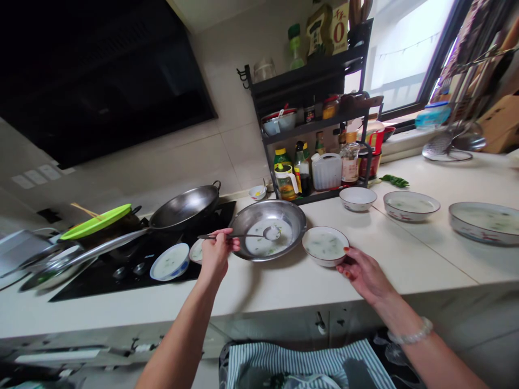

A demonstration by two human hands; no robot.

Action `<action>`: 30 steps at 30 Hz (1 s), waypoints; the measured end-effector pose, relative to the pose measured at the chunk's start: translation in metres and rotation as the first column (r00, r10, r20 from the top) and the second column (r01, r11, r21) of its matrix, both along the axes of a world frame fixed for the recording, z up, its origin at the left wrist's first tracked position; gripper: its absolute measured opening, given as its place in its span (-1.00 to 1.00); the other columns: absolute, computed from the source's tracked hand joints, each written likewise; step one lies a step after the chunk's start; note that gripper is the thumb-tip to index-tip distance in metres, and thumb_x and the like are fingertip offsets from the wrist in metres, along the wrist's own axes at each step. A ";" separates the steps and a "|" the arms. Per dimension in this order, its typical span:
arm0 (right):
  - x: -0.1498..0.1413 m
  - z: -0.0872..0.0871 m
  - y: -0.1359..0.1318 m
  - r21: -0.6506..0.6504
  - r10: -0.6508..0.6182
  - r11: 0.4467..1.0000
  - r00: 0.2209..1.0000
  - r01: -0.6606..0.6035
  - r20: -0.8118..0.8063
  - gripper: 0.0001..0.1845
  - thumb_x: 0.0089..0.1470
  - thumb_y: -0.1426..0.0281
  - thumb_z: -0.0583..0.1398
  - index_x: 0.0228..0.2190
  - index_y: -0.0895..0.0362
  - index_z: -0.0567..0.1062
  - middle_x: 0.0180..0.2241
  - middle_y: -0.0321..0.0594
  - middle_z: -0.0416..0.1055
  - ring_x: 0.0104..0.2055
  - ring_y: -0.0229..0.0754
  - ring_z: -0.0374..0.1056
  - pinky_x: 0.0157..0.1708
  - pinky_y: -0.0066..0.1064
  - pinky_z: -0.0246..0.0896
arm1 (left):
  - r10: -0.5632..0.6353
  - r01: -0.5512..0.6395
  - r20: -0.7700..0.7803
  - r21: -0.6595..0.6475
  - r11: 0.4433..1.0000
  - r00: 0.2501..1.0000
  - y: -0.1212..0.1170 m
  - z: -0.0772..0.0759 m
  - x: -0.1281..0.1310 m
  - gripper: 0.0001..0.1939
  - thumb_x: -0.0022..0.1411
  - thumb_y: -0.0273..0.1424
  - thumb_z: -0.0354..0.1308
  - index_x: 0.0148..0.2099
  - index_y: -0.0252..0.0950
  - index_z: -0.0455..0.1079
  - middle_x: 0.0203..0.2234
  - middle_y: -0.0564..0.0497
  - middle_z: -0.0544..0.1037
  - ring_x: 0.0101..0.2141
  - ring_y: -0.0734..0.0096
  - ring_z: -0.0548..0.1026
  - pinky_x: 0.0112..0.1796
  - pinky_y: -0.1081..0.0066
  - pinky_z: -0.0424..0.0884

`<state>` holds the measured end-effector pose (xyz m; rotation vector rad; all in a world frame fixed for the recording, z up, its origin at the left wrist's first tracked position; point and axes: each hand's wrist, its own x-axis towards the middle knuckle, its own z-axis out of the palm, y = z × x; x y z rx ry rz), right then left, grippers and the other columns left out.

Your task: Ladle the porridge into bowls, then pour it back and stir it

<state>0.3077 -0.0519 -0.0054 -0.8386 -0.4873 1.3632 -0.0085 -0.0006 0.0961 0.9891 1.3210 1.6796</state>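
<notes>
My left hand (219, 251) is closed around the thin handle of a ladle (272, 233). The ladle's head is over a wide steel basin (299, 219) holding white soup with green bits, and some liquid shows in it. To the right, a white bowl (324, 261) of the same soup stands on the counter, nearly touching the basin. My right hand (363, 272) grips this bowl's right edge with thumb and fingers. Just left of my left hand, a small bowl (196, 253) of soup is partly hidden. Beside that sits a blue-patterned soup bowl (170, 263).
A wok (186, 208) and a pot with a green colander (97, 221) are on the black stove (101, 286). Further right stand a white bowl (358, 201), a soup bowl (411, 215) and a larger bowl (482, 233). Behind is a rack (312, 124) of bottles.
</notes>
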 end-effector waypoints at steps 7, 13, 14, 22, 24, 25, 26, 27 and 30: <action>-0.002 0.004 -0.001 0.001 -0.016 1.000 1.000 0.016 0.009 -0.71 -0.26 0.30 0.46 -0.45 0.15 0.59 -0.47 -0.20 0.48 -0.52 -0.27 0.31 -0.66 -0.50 0.13 | -0.012 0.012 0.000 0.008 1.000 1.000 -0.001 0.004 0.000 -0.76 -0.07 -0.37 0.09 -0.32 -0.42 0.40 -0.69 0.00 0.49 -0.66 0.42 0.45 -0.60 0.46 0.36; -0.002 0.006 -0.003 0.002 -0.021 1.000 0.999 0.021 0.032 -0.72 -0.25 0.29 0.44 -0.45 0.15 0.58 -0.48 -0.19 0.48 -0.54 -0.26 0.30 -0.68 -0.48 0.12 | -0.021 0.021 -0.001 0.001 1.000 1.000 -0.003 0.007 0.001 -0.76 -0.07 -0.39 0.09 -0.32 -0.42 0.39 -0.68 -0.01 0.50 -0.66 0.42 0.45 -0.60 0.46 0.37; -0.002 0.006 -0.003 0.002 -0.020 1.000 0.999 0.020 0.031 -0.72 -0.25 0.29 0.45 -0.45 0.15 0.58 -0.48 -0.19 0.47 -0.54 -0.27 0.30 -0.68 -0.49 0.11 | -0.020 0.020 -0.002 -0.002 1.000 1.000 -0.003 0.007 0.002 -0.76 -0.07 -0.39 0.09 -0.31 -0.42 0.39 -0.68 -0.01 0.50 -0.66 0.43 0.45 -0.60 0.46 0.37; -0.002 0.004 -0.001 0.015 -0.019 1.000 1.000 0.019 0.014 -0.75 -0.26 0.30 0.46 -0.48 0.13 0.58 -0.47 -0.22 0.48 -0.51 -0.28 0.30 -0.65 -0.50 0.17 | -0.078 0.079 -0.026 0.018 0.997 0.997 -0.010 0.023 0.011 -0.75 -0.04 -0.35 0.12 -0.31 -0.42 0.39 -0.67 -0.01 0.48 -0.62 0.41 0.46 -0.58 0.46 0.35; -0.002 0.004 -0.001 0.012 -0.017 1.000 1.000 0.016 0.013 -0.75 -0.25 0.30 0.45 -0.49 0.13 0.58 -0.49 -0.23 0.47 -0.53 -0.28 0.29 -0.66 -0.50 0.16 | -0.104 0.104 -0.024 0.024 0.994 0.994 -0.014 0.030 0.017 -0.76 -0.05 -0.36 0.12 -0.31 -0.42 0.39 -0.67 0.00 0.49 -0.63 0.43 0.46 -0.59 0.47 0.34; -0.002 0.004 -0.001 0.014 -0.017 1.000 1.000 0.017 0.014 -0.76 -0.24 0.30 0.45 -0.48 0.13 0.58 -0.50 -0.23 0.47 -0.53 -0.28 0.29 -0.66 -0.50 0.16 | -0.120 0.120 -0.024 0.025 0.992 0.993 -0.015 0.034 0.021 -0.76 -0.05 -0.37 0.13 -0.31 -0.42 0.39 -0.67 0.00 0.49 -0.64 0.44 0.45 -0.59 0.48 0.34; -0.002 0.004 -0.001 0.016 -0.015 1.000 1.000 0.015 0.015 -0.76 -0.24 0.31 0.45 -0.48 0.13 0.58 -0.50 -0.23 0.47 -0.53 -0.28 0.30 -0.65 -0.50 0.16 | -0.138 0.139 -0.026 0.025 0.990 0.990 -0.017 0.037 0.025 -0.77 -0.05 -0.38 0.13 -0.31 -0.42 0.39 -0.67 0.01 0.48 -0.65 0.45 0.44 -0.60 0.48 0.34; -0.002 0.004 -0.002 0.017 -0.010 1.000 1.000 0.010 0.018 -0.77 -0.23 0.31 0.44 -0.48 0.13 0.58 -0.50 -0.23 0.47 -0.53 -0.27 0.30 -0.66 -0.50 0.15 | -0.160 0.160 -0.029 0.025 0.987 0.987 -0.018 0.040 0.030 -0.78 -0.04 -0.39 0.12 -0.31 -0.41 0.39 -0.68 0.01 0.48 -0.66 0.45 0.43 -0.60 0.48 0.34; -0.003 0.005 -0.003 0.018 -0.002 1.000 1.000 0.002 0.022 -0.76 -0.22 0.30 0.43 -0.47 0.14 0.57 -0.51 -0.22 0.46 -0.55 -0.27 0.29 -0.67 -0.49 0.13 | -0.233 0.235 -0.054 0.048 0.971 0.971 -0.021 0.047 0.045 -0.80 -0.01 -0.39 0.12 -0.30 -0.40 0.38 -0.67 0.03 0.48 -0.65 0.44 0.45 -0.61 0.48 0.36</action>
